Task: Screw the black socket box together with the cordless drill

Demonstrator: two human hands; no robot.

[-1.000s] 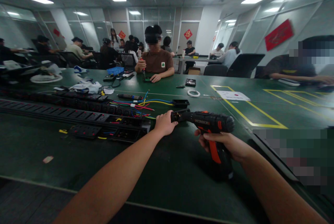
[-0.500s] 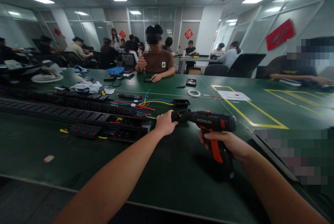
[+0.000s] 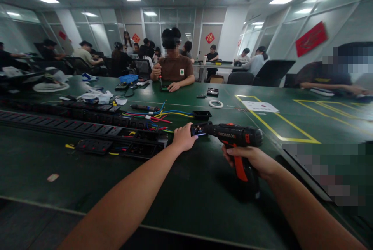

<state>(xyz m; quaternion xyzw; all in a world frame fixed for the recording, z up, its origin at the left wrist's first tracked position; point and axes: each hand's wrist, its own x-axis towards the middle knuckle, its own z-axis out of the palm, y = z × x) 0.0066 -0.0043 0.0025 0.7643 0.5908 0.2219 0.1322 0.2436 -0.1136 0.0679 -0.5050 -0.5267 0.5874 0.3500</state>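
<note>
My right hand (image 3: 247, 158) is wrapped round the grip of a black and orange cordless drill (image 3: 233, 133). The drill lies level, its nose pointing left at a small black housing (image 3: 198, 129). My left hand (image 3: 184, 138) grips the left end of this housing, which shows some metal parts inside. Whether the bit touches a screw cannot be made out. Just behind sits another black box-shaped housing (image 3: 202, 115) with blue, yellow and red wires (image 3: 163, 115) running from it. To the left of my left hand lie long black power strips (image 3: 70, 122) with red-marked sockets.
A dark pen-shaped tool (image 3: 144, 108), a white ring (image 3: 216, 104) and a black tray-like part (image 3: 212, 92) lie farther back on the green table (image 3: 110, 188). Across it a person (image 3: 175, 63) holds a screwdriver (image 3: 160, 79). A paper sheet (image 3: 260, 106) lies right, near yellow tape.
A bluish-white light now shows on the housing in my left hand, where it was dark before. Both hands and the drill have stayed nearly in place.
</note>
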